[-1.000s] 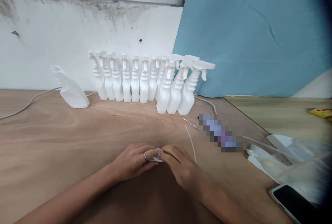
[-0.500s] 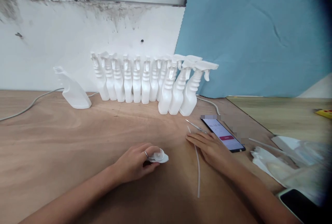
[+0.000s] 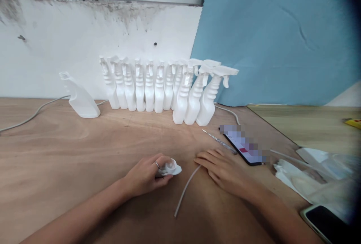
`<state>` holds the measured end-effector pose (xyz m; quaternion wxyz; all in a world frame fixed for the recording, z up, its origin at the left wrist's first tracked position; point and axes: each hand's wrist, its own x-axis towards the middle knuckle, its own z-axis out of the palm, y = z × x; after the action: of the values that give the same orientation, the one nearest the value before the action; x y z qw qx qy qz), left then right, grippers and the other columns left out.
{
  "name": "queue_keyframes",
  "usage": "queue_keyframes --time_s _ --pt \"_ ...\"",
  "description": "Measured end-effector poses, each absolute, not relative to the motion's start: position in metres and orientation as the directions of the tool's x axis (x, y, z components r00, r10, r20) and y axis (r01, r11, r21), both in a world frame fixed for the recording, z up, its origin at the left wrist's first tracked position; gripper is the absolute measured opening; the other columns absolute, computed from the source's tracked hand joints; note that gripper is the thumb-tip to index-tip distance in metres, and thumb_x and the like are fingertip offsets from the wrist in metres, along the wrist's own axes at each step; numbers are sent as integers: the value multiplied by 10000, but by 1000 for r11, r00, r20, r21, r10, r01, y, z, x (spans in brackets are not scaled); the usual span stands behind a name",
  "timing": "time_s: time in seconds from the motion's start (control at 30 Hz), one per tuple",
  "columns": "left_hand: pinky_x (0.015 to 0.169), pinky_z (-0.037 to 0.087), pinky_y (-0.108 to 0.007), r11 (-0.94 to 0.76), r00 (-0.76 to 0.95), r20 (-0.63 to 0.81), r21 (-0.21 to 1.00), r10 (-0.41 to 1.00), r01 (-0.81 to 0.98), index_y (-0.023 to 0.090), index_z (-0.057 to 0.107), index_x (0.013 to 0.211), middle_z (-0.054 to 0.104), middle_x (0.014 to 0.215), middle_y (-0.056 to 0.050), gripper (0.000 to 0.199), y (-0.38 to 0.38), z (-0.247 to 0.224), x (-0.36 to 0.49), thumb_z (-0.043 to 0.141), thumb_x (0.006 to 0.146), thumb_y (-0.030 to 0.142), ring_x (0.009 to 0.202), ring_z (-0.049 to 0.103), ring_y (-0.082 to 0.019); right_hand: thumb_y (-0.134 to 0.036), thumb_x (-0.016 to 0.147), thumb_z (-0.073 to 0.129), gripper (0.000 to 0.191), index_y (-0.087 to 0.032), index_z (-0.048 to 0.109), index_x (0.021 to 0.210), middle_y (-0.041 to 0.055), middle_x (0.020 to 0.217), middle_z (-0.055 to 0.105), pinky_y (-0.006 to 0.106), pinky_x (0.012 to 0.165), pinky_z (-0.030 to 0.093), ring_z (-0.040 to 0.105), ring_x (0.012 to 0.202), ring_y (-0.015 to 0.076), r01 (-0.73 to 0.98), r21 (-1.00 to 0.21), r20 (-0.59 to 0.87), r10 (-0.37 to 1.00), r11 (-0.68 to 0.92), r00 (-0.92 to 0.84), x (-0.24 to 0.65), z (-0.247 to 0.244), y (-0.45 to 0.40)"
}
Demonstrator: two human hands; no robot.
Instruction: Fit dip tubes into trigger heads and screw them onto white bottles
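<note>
My left hand [image 3: 148,174], with a ring on one finger, is closed around a small white plastic part [image 3: 171,167] with a round opening, low over the wooden table. To its right, my right hand [image 3: 218,168] has its fingers bent down at the upper end of a thin translucent tube [image 3: 184,191]. The tube curves down and to the left from the fingertips, its lower end free. Just beyond the right hand lies a thin metal-tipped tool [image 3: 218,140] with a clear handle.
White spray bottles [image 3: 149,89] stand in a row by the wall. A bottle without a spray head [image 3: 83,102] stands at the left. A phone [image 3: 245,148] lies right of the tool; plastic bags [image 3: 313,176] and a dark-screened device [image 3: 327,221] are farther right.
My right hand has moved slightly left and nearer, uncovering the tool's handle. The tube's lower end has swung left, and its upper end is now at the fingers.
</note>
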<state>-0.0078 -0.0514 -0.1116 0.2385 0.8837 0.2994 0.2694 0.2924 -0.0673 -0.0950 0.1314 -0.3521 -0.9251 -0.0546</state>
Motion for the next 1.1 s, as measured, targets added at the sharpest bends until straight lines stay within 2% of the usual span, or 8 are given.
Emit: queue_keyframes --time_s 0.17,0.23,0.3,0.4,0.5,0.57,0.7,1.1 --pt "797 493 -283 -643 637 312 660 705 389 251 443 1277 650 1112 -30 441 -51 -113 -8 633 880 267 901 639 -182 -46 928 423 256 -167 636 1005 75 898 653 406 766 413 578 846 249 661 63 264 627 747 -733 303 -94 -66" --pt "815 490 -282 -625 630 310 688 712 369 247 465 1287 647 1127 -35 437 -50 -112 -7 637 887 278 919 636 -180 -67 948 422 210 -173 602 970 71 886 637 392 753 418 567 826 238 665 6 327 627 747 -707 303 -96 -66" --pt "825 481 -273 -608 644 295 718 706 338 245 525 1232 647 1110 -26 362 -49 -109 -7 635 888 262 931 628 -174 -90 961 425 166 -190 559 958 67 908 613 370 749 435 561 823 218 683 -162 404 679 712 -613 299 -96 -66" --pt "822 471 -264 -590 666 270 743 696 316 243 568 1179 642 1098 -22 302 -48 -104 -7 630 884 236 931 618 -169 -170 982 450 86 -218 520 965 47 886 567 322 685 462 555 775 193 637 -518 494 808 571 -322 283 -95 -69" --pt "802 467 -267 -592 673 253 733 695 336 243 564 1190 635 1070 -26 305 -48 -103 -6 619 890 241 902 611 -171 -285 1001 486 86 -230 540 1038 25 825 576 285 600 484 567 685 173 404 -804 443 893 436 -81 259 -87 -73" --pt "790 462 -264 -598 674 256 726 693 339 241 560 1196 629 1049 -26 304 -48 -104 -6 612 896 248 888 606 -170 -337 1007 494 132 -221 557 1013 41 855 629 270 563 496 596 659 163 229 -892 372 921 389 -115 241 -81 -76" --pt "779 453 -251 -611 682 271 724 680 322 241 562 1193 618 1030 -20 296 -46 -107 -7 613 901 248 885 594 -163 -347 998 530 159 -209 555 922 43 822 672 262 576 514 633 662 160 109 -905 378 895 411 -239 210 -73 -77" --pt "800 463 -273 -614 685 265 717 679 331 239 539 1261 624 1078 -39 366 -45 -109 -8 617 904 265 912 600 -180 -433 1005 487 242 -215 545 916 21 743 621 278 590 528 620 653 169 230 -853 411 875 468 -254 198 -80 -65"
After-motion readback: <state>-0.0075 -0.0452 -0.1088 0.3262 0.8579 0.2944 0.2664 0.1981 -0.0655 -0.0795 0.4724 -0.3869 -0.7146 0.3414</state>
